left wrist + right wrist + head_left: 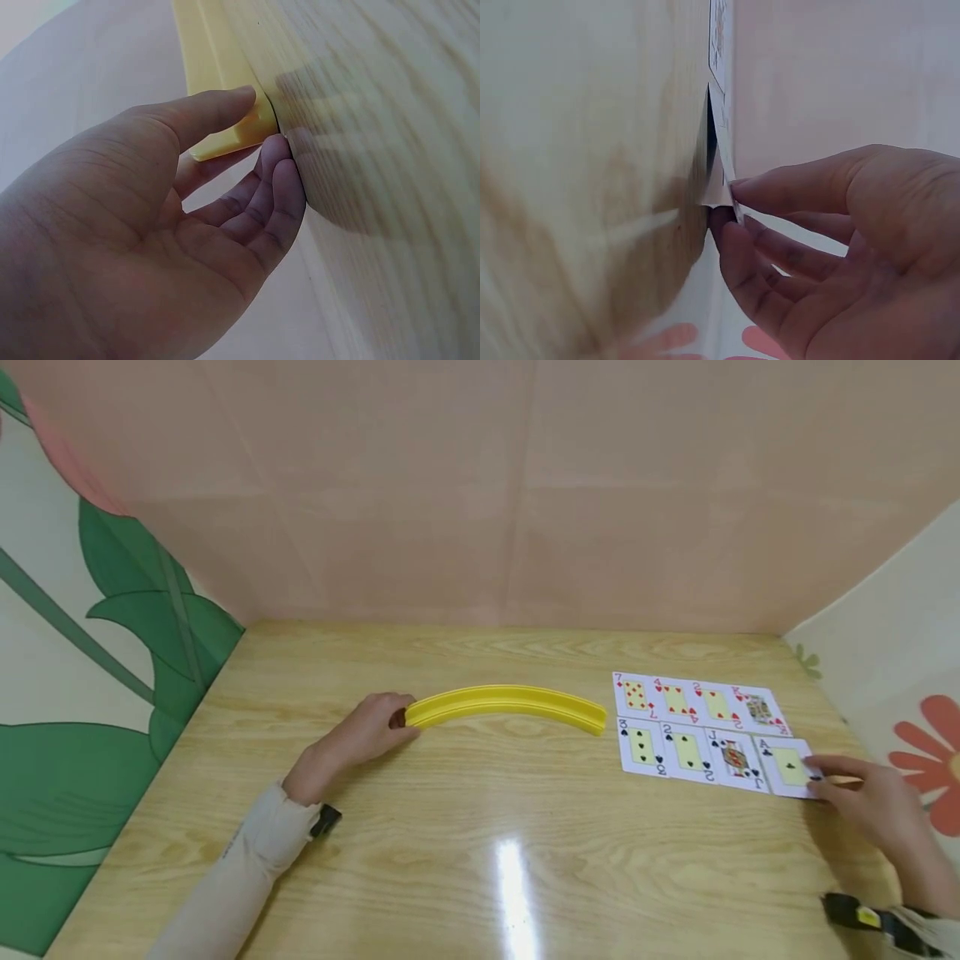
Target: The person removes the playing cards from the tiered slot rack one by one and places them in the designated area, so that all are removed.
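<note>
A yellow curved card holder [510, 697] lies on the wooden table, its groove facing up. My left hand [372, 724] grips its left end, and in the left wrist view the thumb [225, 109] presses on that end [244, 131]. Over at the right, my right hand [873, 793] pinches the right edge of an ace playing card [783, 767]. The right wrist view shows this card [721, 150] tilted, its near edge raised off the table between thumb and fingers. A jack of spades [737, 760] lies just left of the ace.
Black-suit cards [641, 746] form the front row with the jack and ace. Behind them lies a row of red-suit cards [712, 703]. A pinkish cloth backdrop [510, 527] stands along the table's far edge, with patterned panels [60, 793] at both sides.
</note>
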The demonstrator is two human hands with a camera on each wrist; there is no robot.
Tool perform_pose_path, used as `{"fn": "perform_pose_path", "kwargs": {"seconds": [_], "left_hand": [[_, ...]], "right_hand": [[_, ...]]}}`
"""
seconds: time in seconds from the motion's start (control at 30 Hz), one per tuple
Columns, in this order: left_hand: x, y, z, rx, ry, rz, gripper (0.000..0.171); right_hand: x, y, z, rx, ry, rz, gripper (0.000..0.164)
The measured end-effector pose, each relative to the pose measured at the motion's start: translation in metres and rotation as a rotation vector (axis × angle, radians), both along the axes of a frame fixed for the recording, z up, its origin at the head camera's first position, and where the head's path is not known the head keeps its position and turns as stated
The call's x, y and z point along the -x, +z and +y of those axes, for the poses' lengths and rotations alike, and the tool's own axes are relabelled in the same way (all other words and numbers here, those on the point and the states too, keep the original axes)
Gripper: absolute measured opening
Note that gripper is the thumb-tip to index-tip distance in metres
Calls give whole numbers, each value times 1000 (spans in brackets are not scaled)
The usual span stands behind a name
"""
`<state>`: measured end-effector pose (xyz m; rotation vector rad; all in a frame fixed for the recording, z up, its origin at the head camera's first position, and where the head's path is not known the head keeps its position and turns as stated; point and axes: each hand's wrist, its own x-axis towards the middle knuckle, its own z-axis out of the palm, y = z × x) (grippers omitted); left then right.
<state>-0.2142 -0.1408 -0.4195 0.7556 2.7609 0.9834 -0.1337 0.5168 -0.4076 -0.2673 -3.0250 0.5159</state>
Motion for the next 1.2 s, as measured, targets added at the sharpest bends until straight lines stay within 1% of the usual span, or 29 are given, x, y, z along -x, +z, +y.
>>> {"fn": "perform_pose_path", "kwargs": {"seconds": [0.33,0.47,0.57,0.8,1.0,1.2], "left_hand": [[1,-1,0,9,0,2,15],[0,-1,0,15,4,0,15],[0,-1,0,17,8,-4,16],[1,0,1,8,3,-5,15],[1,0,2,6,6,-14,15],[0,3,1,14,14,-31,16]], "right_hand": [[1,-1,-9,-1,15,6,36],[1,0,-11,3,-1,-14,34],[1,-1,-12,-4,8,-19,33],[2,-4,-6,-25,62,6,32],[1,-6,-3,-25,129,69,29],[0,-6,-4,-19,137,61,29]]}}
